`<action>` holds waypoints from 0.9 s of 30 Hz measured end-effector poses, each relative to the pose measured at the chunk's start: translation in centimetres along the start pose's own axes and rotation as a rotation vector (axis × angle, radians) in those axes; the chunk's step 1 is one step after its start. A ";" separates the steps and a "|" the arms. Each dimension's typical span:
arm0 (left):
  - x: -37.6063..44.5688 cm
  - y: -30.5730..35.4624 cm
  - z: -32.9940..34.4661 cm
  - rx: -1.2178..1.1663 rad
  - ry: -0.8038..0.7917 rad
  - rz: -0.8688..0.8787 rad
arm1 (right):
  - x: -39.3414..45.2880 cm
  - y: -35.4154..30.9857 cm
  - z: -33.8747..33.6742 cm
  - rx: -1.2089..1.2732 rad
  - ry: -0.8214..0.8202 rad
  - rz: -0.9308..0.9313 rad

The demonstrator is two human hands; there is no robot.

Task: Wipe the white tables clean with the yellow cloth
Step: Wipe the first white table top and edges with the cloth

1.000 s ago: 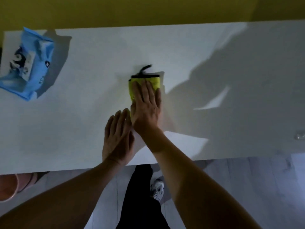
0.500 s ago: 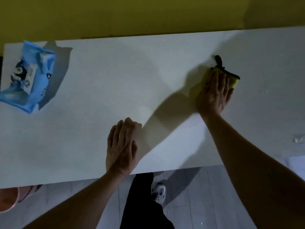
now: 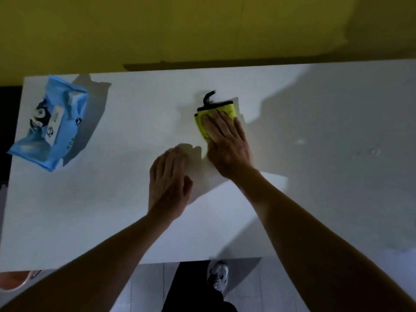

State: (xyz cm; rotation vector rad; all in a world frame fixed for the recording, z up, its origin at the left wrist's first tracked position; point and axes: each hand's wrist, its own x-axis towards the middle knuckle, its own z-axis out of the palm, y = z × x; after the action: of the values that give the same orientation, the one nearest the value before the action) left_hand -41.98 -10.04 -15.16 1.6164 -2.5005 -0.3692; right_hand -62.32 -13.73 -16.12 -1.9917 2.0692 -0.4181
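**Mid-wipe on the white table, cloth under the right palm**

Nearest me, below the table's near edge, a grey trainer (image 3: 218, 279) and a dark trouser leg stand on pale floorboards; a pinkish round rim (image 3: 13, 281) peeks out under the near left corner, too cut off to name; both bare forearms reach up over the near edge onto the flat white tabletop (image 3: 90, 217).

The left hand (image 3: 168, 183) rests palm-down toward the middle of the table, fingers straight and close together, holding nothing; I judge it to be bracing the person; just beyond it, to the right and not touching it, the right hand (image 3: 227, 143) lies flat on the folded yellow microfibre cloth with black edging (image 3: 202, 122), fingers straight and lightly spread, pressing it to the surface rather than gripping; the cloth sits around the table's middle, nearer the far edge, its black loop pointing at the yellow wall (image 3: 157, 30).

By the far left corner lies a crumpled light-blue soft pack of wet wipes (image 3: 50, 124); toward the right part of the table a few faint specks (image 3: 301, 141) show, whether smears or glints I cannot tell.

The step in hand looks to be the wiping stroke itself; the next move, I would say, calls for steady downward pressure while sliding the cloth across unwiped ground, perhaps rightward to those specks; the pack would need lifting or skirting when the left corner's turn comes.
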 end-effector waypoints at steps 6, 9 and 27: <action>7.6 -2.0 -0.1 0.041 -0.004 -0.033 | 0.4 10.4 -4.0 -0.047 0.210 0.508; 9.1 -2.6 0.5 0.075 -0.006 -0.077 | 1.7 12.9 -4.8 -0.032 0.246 0.801; 8.9 -2.9 1.0 0.076 0.035 -0.057 | 10.0 1.3 0.1 -0.006 0.045 0.036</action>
State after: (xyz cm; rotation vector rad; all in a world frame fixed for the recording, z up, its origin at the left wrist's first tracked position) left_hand -43.36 -19.18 -17.03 1.7091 -2.4759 -0.2534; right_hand -63.94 -23.72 -16.38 -1.9626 2.1324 -0.4535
